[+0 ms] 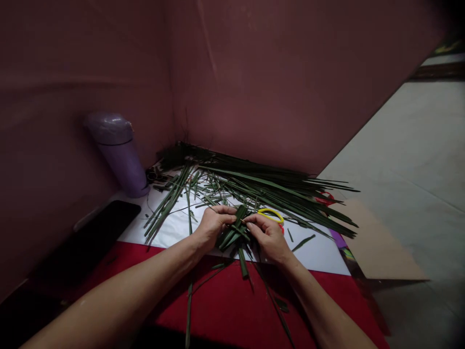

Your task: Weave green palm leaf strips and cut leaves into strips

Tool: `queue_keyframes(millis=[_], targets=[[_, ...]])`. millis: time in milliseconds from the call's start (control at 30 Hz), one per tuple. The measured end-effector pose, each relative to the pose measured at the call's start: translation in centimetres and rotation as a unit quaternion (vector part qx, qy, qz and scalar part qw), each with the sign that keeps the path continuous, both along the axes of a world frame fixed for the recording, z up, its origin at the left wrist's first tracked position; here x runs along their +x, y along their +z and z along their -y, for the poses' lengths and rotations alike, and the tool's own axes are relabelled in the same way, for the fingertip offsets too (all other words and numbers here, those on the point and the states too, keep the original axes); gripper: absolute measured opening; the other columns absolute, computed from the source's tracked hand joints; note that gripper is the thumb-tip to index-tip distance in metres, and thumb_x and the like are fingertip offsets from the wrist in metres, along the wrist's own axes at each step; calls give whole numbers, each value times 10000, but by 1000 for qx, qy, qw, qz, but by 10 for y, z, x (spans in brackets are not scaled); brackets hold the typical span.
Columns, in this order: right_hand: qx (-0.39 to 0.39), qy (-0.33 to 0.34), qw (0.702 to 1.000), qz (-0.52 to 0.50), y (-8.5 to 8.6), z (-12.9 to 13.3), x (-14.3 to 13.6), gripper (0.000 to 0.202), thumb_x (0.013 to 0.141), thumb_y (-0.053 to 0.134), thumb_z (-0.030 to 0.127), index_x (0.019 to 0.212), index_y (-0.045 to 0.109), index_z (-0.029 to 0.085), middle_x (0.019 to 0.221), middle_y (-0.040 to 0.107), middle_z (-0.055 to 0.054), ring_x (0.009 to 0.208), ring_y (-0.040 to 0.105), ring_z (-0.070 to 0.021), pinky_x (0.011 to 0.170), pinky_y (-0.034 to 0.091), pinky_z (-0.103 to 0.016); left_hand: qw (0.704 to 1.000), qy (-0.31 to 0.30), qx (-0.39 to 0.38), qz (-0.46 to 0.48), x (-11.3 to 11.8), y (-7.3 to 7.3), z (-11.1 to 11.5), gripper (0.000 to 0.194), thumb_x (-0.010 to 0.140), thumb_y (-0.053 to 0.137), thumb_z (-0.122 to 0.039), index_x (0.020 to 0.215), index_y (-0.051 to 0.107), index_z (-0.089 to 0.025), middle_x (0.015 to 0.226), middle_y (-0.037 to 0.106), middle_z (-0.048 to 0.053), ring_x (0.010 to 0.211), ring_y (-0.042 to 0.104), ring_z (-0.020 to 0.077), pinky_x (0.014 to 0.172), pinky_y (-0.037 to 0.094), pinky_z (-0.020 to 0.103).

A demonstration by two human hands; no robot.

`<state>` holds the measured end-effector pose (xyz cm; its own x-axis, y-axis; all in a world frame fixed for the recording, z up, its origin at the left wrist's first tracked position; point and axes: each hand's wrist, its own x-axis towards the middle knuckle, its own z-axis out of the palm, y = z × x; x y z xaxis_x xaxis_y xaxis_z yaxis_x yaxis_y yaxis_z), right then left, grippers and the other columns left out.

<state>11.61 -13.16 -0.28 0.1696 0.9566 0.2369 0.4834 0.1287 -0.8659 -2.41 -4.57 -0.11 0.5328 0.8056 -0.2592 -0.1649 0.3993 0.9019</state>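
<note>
A bundle of crossed and folded green leaf strips (234, 232) is between my two hands, over the front edge of a white sheet (327, 257). My left hand (213, 224) grips its left side, fingers closed with thumb and forefinger near the top. On the right, my right hand (268, 236) pinches a thin light-coloured piece at the bundle, thumb and forefinger together. One wide strip and several thin ones hang down from the bundle toward the red cloth (225, 310). Scissors with a yellow handle (271, 213) lie just behind my right hand, partly hidden by it.
Long green leaves (290, 189) are piled along the wall, with cut scraps in front of them. A purple tumbler (125, 162) stands at the left, near a dark flat object (98, 232). Brown cardboard (378, 242) lies past the right edge. Pink walls enclose the back and left.
</note>
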Motion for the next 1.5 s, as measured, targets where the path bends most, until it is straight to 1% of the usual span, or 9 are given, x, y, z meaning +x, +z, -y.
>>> queue_keyframes(millis=[200, 433, 533, 633, 700, 900, 1233, 1500], targets=[[2, -2, 1000, 2, -1, -2, 1, 164, 822, 475, 246, 843, 624, 181, 779, 630, -24, 721, 569, -150, 650, 443, -248, 1000, -4, -20, 17, 0, 1, -1, 241, 511, 654, -105, 750, 623, -110, 578, 616, 32, 452, 527, 109, 453, 360, 223], [12, -2, 1000, 28, 0, -1, -1, 156, 833, 464, 237, 838, 609, 180, 772, 617, -18, 725, 561, -146, 656, 430, -238, 1000, 2, -6, 13, 0, 3, -1, 225, 516, 653, -96, 739, 626, -111, 566, 609, 24, 443, 517, 97, 457, 363, 217], [12, -9, 999, 44, 2, 0, -3, 165, 833, 456, 236, 831, 610, 176, 743, 611, -15, 685, 548, -139, 618, 417, -227, 1000, 8, 7, 14, 0, 2, 0, 221, 514, 664, -102, 733, 633, -112, 577, 619, 27, 461, 531, 105, 478, 384, 228], [10, -27, 997, 72, 4, 2, -6, 177, 832, 453, 249, 808, 611, 170, 643, 572, 1, 579, 497, -123, 536, 377, -215, 999, 15, 22, 20, 1, 0, 0, 217, 509, 682, -120, 722, 641, -113, 611, 639, 40, 510, 563, 131, 526, 421, 254], [12, -36, 995, 88, 5, 3, -7, 181, 831, 452, 252, 802, 609, 168, 598, 544, 9, 540, 470, -117, 510, 356, -214, 999, 21, 30, 19, 1, -3, -1, 212, 509, 692, -132, 716, 645, -115, 613, 642, 41, 520, 568, 137, 543, 430, 265], [15, -47, 993, 106, 7, 5, -10, 174, 825, 447, 235, 785, 605, 171, 561, 506, 21, 510, 437, -109, 487, 331, -212, 999, 21, 40, 12, 2, -6, -2, 197, 514, 702, -142, 702, 647, -118, 598, 633, 35, 516, 565, 136, 545, 432, 269], [8, -47, 995, 92, 6, 6, -10, 171, 814, 447, 231, 769, 599, 169, 523, 459, 36, 480, 398, -102, 468, 312, -212, 998, 25, 57, 4, 2, -7, -2, 191, 519, 707, -149, 700, 658, -115, 601, 636, 37, 516, 561, 133, 545, 433, 266], [15, -48, 994, 99, 5, 5, -11, 159, 824, 453, 233, 762, 587, 178, 580, 521, 21, 520, 442, -110, 507, 337, -218, 998, 20, 64, 6, 2, -5, -2, 192, 512, 714, -155, 694, 670, -112, 608, 643, 44, 528, 562, 136, 560, 435, 272]])
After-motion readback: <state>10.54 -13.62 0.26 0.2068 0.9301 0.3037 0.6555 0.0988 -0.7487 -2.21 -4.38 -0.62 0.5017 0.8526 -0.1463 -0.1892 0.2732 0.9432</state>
